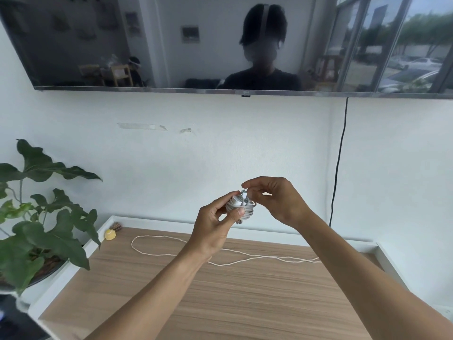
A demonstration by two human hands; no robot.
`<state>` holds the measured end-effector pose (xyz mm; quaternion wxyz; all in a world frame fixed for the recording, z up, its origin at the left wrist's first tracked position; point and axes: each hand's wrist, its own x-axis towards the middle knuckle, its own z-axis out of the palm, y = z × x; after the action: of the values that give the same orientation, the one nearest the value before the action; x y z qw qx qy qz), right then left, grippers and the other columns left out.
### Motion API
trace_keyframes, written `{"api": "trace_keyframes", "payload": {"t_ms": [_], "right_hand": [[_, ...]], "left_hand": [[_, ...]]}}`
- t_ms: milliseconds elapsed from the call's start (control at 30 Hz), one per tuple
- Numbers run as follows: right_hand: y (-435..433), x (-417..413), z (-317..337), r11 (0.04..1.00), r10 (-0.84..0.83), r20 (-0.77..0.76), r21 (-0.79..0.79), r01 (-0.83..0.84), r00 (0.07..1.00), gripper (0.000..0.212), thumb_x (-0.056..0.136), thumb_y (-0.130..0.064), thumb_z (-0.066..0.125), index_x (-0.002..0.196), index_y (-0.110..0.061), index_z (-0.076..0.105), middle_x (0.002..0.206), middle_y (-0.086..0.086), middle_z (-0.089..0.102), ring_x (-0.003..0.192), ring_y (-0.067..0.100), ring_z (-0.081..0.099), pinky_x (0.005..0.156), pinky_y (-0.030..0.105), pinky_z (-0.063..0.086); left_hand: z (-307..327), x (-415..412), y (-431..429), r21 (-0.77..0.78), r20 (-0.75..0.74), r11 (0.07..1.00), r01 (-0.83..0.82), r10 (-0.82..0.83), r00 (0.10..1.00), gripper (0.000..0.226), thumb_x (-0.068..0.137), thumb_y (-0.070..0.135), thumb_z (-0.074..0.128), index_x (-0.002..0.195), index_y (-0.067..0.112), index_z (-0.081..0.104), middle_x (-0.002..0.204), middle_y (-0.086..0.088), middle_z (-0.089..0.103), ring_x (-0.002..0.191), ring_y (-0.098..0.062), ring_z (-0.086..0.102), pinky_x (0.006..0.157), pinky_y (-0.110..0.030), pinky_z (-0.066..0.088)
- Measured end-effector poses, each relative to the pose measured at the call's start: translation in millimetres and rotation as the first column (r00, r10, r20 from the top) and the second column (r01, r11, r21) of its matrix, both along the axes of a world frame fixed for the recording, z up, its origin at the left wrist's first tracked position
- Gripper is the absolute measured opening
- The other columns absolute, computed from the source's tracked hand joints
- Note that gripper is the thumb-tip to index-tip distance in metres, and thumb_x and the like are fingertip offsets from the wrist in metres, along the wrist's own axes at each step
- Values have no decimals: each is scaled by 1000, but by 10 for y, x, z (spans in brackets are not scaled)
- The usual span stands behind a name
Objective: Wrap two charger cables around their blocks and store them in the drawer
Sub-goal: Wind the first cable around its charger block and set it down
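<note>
A white charger block with its cable coiled around it [241,207] is held up above the wooden cabinet top [220,303]. My left hand [213,227] grips the wrapped block from below, thumb pressed on the coils. My right hand [274,200] pinches the cable's plug end at the top of the bundle. A second white cable [220,256] lies loose and unwound across the back of the cabinet top; its block is not visible. No drawer is in view.
A large leafy potted plant [41,217] stands at the left. A small yellow object [110,234] sits at the back left corner. A wall-mounted TV [196,45] hangs above, with a black cord [339,163] running down the wall.
</note>
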<state>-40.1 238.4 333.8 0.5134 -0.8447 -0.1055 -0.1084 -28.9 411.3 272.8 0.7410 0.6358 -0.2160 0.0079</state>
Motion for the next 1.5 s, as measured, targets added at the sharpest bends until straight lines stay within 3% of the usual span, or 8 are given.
{"api": "trace_keyframes", "payload": {"t_ms": [133, 333, 633, 733, 867, 1033, 1333, 1500], "right_hand": [[-1, 6, -73, 994, 3, -5, 110, -2, 1000, 20, 89, -8, 63, 106, -17, 68, 88, 3, 73, 80, 9, 64, 78, 14, 49], [-10, -42, -122, 947, 40, -60, 321, -19, 997, 10, 90, -14, 63, 92, -8, 71, 92, 8, 73, 89, 14, 68, 89, 26, 53], [-103, -73, -99, 986, 40, -99, 168, -23, 994, 7, 87, -10, 67, 84, -11, 74, 81, 2, 72, 77, 8, 63, 76, 16, 51], [-96, -51, -68, 995, 40, -105, 91, -31, 994, 9, 87, -17, 68, 81, -18, 75, 79, 13, 71, 73, 14, 57, 74, 29, 47], [-61, -34, -83, 992, 29, -115, 127, -14, 993, 10, 85, -15, 69, 80, -20, 75, 83, 7, 73, 76, 13, 62, 84, 36, 53], [31, -30, -130, 981, 17, -141, 193, 10, 990, 7, 85, -14, 69, 83, -16, 75, 88, 4, 73, 80, 16, 61, 75, 30, 52], [93, -33, -229, 957, 67, -204, 289, -5, 977, 9, 85, -15, 66, 79, -18, 73, 86, 8, 67, 84, 18, 59, 99, 48, 46], [23, -42, -158, 985, 83, -210, 165, -48, 974, 11, 88, -16, 65, 81, -17, 73, 83, -1, 69, 81, 12, 62, 87, 30, 53]], "left_hand": [[10, 29, 14, -60, -75, 998, 30, -34, 997, 35, 88, 6, 65, 121, 16, 65, 106, 2, 72, 95, -13, 65, 76, -26, 54], [136, 45, 47, -111, -89, 990, 86, -96, 991, 35, 87, 7, 63, 120, 17, 64, 104, 6, 73, 98, -12, 67, 84, -27, 56], [106, 44, 69, -6, -20, 996, 86, -86, 996, 36, 82, 15, 68, 118, 18, 66, 106, 4, 72, 94, -14, 64, 76, -28, 54], [106, 42, 69, -4, -36, 996, 90, -90, 995, 35, 84, 10, 67, 119, 18, 66, 107, 2, 72, 94, -15, 64, 75, -28, 53], [103, 36, 71, -18, -57, 995, 93, -94, 994, 35, 80, 17, 69, 114, 25, 68, 103, 4, 73, 94, -15, 64, 78, -29, 54], [76, 53, 122, 11, -35, 997, 82, -82, 996, 35, 87, 5, 66, 117, 22, 67, 105, 2, 72, 94, -16, 64, 74, -27, 53], [50, 28, 178, -32, -88, 997, 65, -68, 994, 32, 87, 7, 65, 115, 23, 67, 101, 6, 73, 93, -12, 65, 77, -26, 54], [14, 21, 176, 2, -88, 997, 72, -72, 994, 34, 87, 6, 66, 117, 21, 67, 106, 4, 73, 97, -13, 66, 79, -29, 54]]}}
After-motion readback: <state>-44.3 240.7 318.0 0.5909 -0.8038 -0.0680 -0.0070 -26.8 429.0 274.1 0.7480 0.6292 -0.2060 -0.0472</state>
